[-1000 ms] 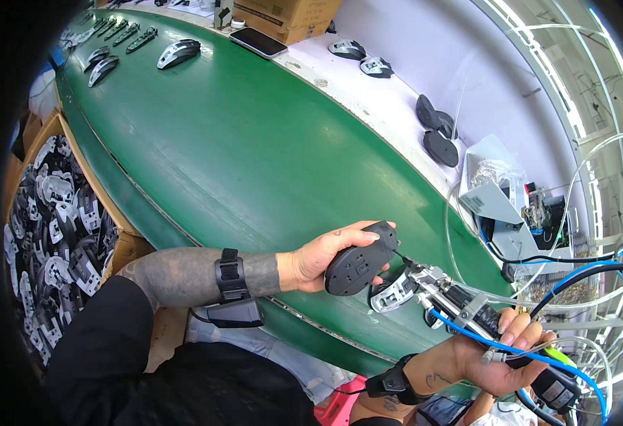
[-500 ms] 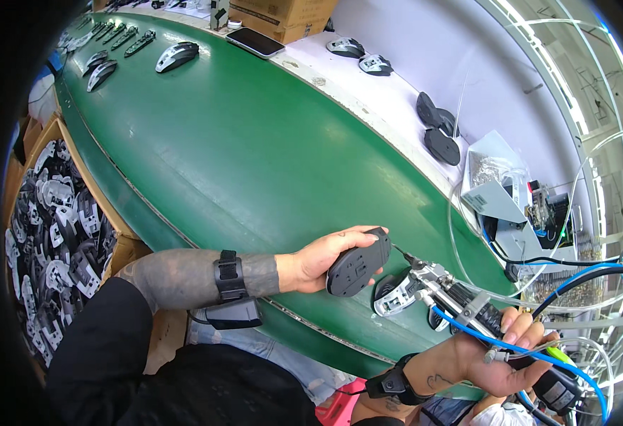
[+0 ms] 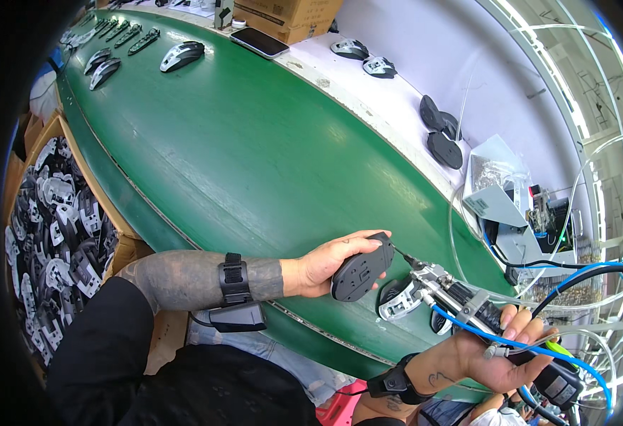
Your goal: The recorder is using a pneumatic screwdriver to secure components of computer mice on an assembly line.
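Note:
My left hand [image 3: 317,268] is closed around a computer mouse [image 3: 360,271], its flat black underside turned up and its far end angled to the right. In my right hand [image 3: 500,361] is a power screwdriver [image 3: 471,305] fitted with a metal feed head, a blue air tube and a clear tube. Its thin bit points at the mouse's far right edge; whether it touches cannot be made out. Below the bit, a silver-and-black mouse [image 3: 399,301] lies on the green belt, and another mouse [image 3: 440,323] is partly hidden behind the screwdriver.
The green conveyor belt [image 3: 255,149] carries more mice [image 3: 182,55] at the far left. A carton [image 3: 123,224] of mouse shells stands left. On the white ledge lie a phone [image 3: 259,42] and black mouse bases [image 3: 443,149]. A screw feeder [image 3: 549,213] with tubes stands right.
The view has shifted slightly. The held mouse sits a touch lower beside the screwdriver bit. Both hands keep the same grips.

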A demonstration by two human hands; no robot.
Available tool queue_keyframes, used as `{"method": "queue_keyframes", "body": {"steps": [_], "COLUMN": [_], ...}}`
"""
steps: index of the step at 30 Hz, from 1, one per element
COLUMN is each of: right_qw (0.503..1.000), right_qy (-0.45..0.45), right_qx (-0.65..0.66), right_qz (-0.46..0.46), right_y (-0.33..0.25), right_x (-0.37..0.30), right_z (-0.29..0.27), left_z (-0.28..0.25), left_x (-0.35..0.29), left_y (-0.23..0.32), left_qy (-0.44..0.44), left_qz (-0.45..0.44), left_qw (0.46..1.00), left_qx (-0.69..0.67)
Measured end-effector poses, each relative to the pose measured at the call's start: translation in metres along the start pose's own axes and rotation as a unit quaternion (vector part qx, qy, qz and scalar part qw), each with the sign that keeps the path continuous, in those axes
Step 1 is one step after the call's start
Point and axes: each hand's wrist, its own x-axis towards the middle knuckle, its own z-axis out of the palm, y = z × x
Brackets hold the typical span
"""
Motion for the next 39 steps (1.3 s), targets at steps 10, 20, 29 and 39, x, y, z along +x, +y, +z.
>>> {"method": "queue_keyframes", "body": {"steps": [10, 20, 29, 39], "right_qw": [1.000, 1.000, 0.982, 0.983], "right_qy": [0.009, -0.003, -0.131, -0.114], "right_qx": [-0.005, 0.021, 0.076, 0.077], "right_qz": [0.001, 0.016, 0.115, 0.120], "right_y": [0.003, -0.006, -0.039, -0.018], "right_x": [-0.002, -0.001, -0.010, -0.019], "right_z": [0.001, 0.000, 0.007, 0.014], "left_z": [0.001, 0.007, -0.008, -0.002], "left_x": [0.000, -0.002, 0.007, 0.007], "left_y": [0.000, 0.008, 0.030, 0.025], "left_qy": [-0.010, 0.009, 0.087, 0.019], "left_qz": [-0.005, 0.008, 0.118, 0.126], "left_qw": [1.000, 0.997, 0.988, 0.990], "left_qx": [0.029, 0.070, -0.055, -0.065]}}
